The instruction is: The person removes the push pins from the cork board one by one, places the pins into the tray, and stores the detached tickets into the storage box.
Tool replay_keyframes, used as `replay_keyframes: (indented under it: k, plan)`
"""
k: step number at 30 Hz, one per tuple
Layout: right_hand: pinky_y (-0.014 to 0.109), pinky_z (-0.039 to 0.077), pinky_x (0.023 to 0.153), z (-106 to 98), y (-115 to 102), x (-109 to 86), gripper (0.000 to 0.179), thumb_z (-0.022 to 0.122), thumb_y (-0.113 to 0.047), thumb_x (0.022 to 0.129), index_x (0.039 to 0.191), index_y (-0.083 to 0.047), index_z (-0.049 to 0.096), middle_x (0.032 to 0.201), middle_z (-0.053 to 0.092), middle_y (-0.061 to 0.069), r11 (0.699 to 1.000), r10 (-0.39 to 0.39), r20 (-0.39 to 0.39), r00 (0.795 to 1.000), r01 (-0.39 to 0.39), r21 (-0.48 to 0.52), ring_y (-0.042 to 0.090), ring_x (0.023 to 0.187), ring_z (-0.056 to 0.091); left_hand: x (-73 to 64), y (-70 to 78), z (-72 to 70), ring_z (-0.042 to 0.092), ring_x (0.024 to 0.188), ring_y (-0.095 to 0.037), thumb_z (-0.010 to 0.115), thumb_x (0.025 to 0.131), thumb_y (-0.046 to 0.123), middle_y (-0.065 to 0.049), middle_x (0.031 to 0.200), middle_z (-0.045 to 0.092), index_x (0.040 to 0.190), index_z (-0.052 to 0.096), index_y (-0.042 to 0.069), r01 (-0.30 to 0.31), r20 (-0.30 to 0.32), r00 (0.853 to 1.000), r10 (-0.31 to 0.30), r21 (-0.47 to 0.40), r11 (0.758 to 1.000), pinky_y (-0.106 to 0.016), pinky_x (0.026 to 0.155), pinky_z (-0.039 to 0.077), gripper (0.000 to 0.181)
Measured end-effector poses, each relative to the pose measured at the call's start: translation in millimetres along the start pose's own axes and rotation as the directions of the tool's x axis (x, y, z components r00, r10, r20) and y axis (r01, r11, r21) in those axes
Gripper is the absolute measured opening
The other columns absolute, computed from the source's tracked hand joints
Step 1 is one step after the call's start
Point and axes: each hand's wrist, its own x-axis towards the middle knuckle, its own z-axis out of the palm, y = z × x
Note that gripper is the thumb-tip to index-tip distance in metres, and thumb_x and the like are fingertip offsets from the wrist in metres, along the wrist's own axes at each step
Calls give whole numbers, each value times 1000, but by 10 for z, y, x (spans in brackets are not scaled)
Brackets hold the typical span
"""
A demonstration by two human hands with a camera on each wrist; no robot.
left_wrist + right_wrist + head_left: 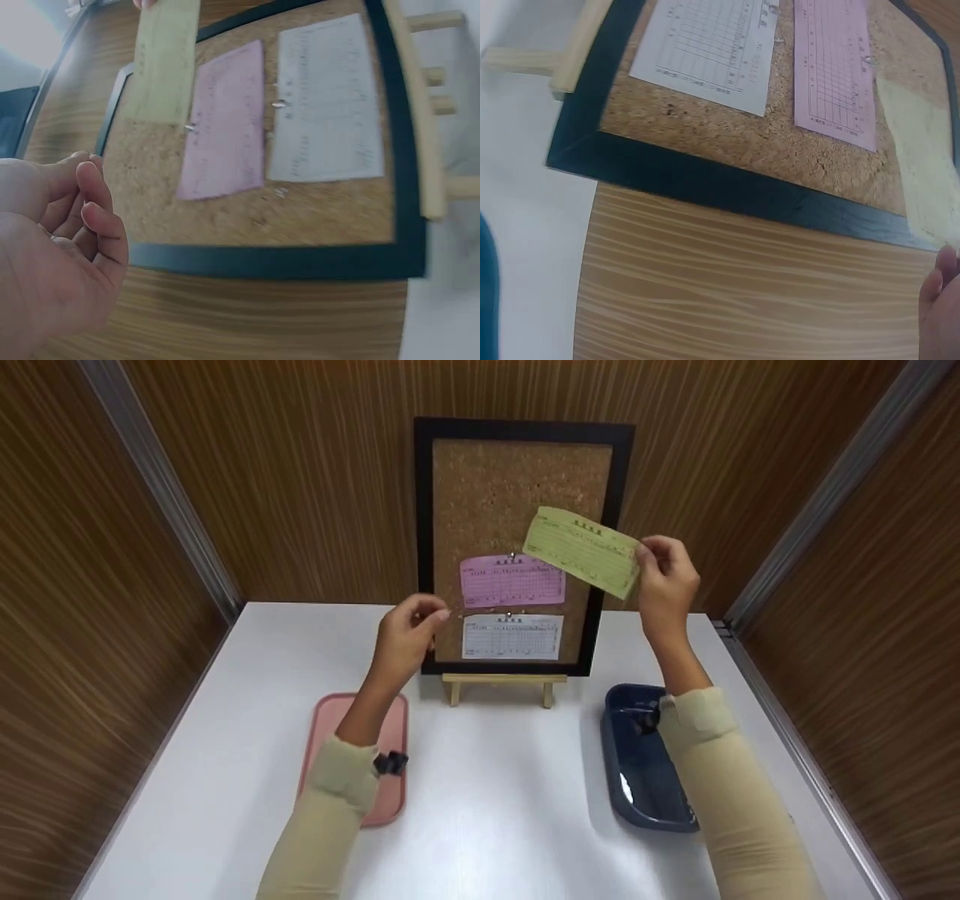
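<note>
My right hand [667,585] pinches the right end of a yellow-green printed slip [581,551], which is tilted in front of the cork board [480,480]. My left hand [405,634] is by the board's left edge. Its fingers are bent and thumb and fingertips meet; whether they hold something small is hidden. In the left wrist view that hand [67,247] stands apart from the board. A pink printed slip [513,582] hangs on the board above a white printed slip [511,637], each with a small pin at its top edge. A loose-standing clear pin [281,193] sits in the cork.
The black-framed board stands on a small wooden easel [504,679]. A pink tray [390,802] lies under my left forearm, and a dark blue tray [626,787] is partly covered by my right sleeve. Wood-grain panels [315,480] enclose the white table [480,810].
</note>
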Motion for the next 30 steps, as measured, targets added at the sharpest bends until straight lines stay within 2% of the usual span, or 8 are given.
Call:
replay_keyframes:
  k: [3, 8, 11, 15, 21, 24, 27, 30]
  plan:
    - [20, 47, 74, -159, 6, -133, 18, 66, -7, 97, 109, 7, 66, 95, 63, 4, 999, 33, -59, 998, -32, 28, 11, 85, 58, -175, -129, -77, 54, 66, -19, 67, 99, 23, -3, 94, 64, 107, 69, 12, 45, -26, 999, -43, 65, 997, -26, 58, 46, 14]
    - [21, 45, 64, -446, 5, -409, 18, 66, -5, 97, 109, 8, 65, 88, 61, 3, 991, 119, -136, 984, -109, 79, 12, 75, 55, -453, -323, -227, 55, 67, -18, 67, 98, 26, -1, 100, 67, 110, 70, 14, 125, -64, 991, -117, 133, 983, -27, 57, 45, 17]
    - [19, 45, 61, -612, 25, -613, 16, 66, -6, 96, 108, 5, 67, 87, 61, 3, 985, 161, -176, 971, -147, 89, 13, 72, 54, -605, -440, -349, 57, 71, -20, 67, 98, 27, -2, 105, 69, 112, 70, 14, 184, -87, 981, -173, 141, 973, -26, 58, 47, 19]
    - [18, 45, 61, -810, 79, -894, 15, 67, -5, 96, 108, 3, 67, 88, 62, 4, 974, 216, -207, 954, -198, 107, 14, 73, 54, -784, -579, -524, 58, 72, -21, 66, 99, 30, 1, 107, 68, 113, 70, 17, 268, -137, 959, -248, 163, 949, -28, 58, 45, 20]
    - [16, 45, 61, -1126, 198, -1256, 15, 67, -6, 96, 108, 2, 67, 91, 64, 4, 950, 311, -284, 907, -289, 116, 13, 73, 54, -989, -814, -679, 57, 69, -17, 64, 100, 29, -3, 108, 67, 115, 69, 14, 309, -169, 946, -275, 225, 924, -27, 59, 44, 21]
    - [15, 45, 61, -1262, 255, -1428, 14, 67, -7, 96, 108, 0, 67, 92, 64, 3, 933, 359, -315, 878, -341, 112, 12, 73, 53, -1087, -912, -709, 56, 67, -16, 64, 100, 27, -4, 107, 68, 115, 69, 14, 343, -192, 934, -301, 248, 906, -26, 56, 44, 21]
    - [15, 45, 61, -1379, 327, -1600, 13, 66, -7, 96, 108, -4, 66, 93, 62, 1, 910, 409, -336, 848, -407, 80, 11, 74, 54, -1188, -998, -727, 56, 68, -15, 63, 100, 25, -4, 109, 67, 116, 69, 14, 388, -201, 917, -343, 265, 883, -27, 57, 45, 20]
    - [13, 44, 61, -1488, 399, -1753, 11, 66, -10, 97, 108, -9, 66, 93, 60, -2, 878, 455, -363, 813, -478, 29, 7, 74, 53, -1257, -1081, -740, 58, 71, -17, 62, 101, 24, -4, 112, 68, 117, 68, 13, 402, -192, 914, -359, 291, 868, -29, 60, 46, 20]
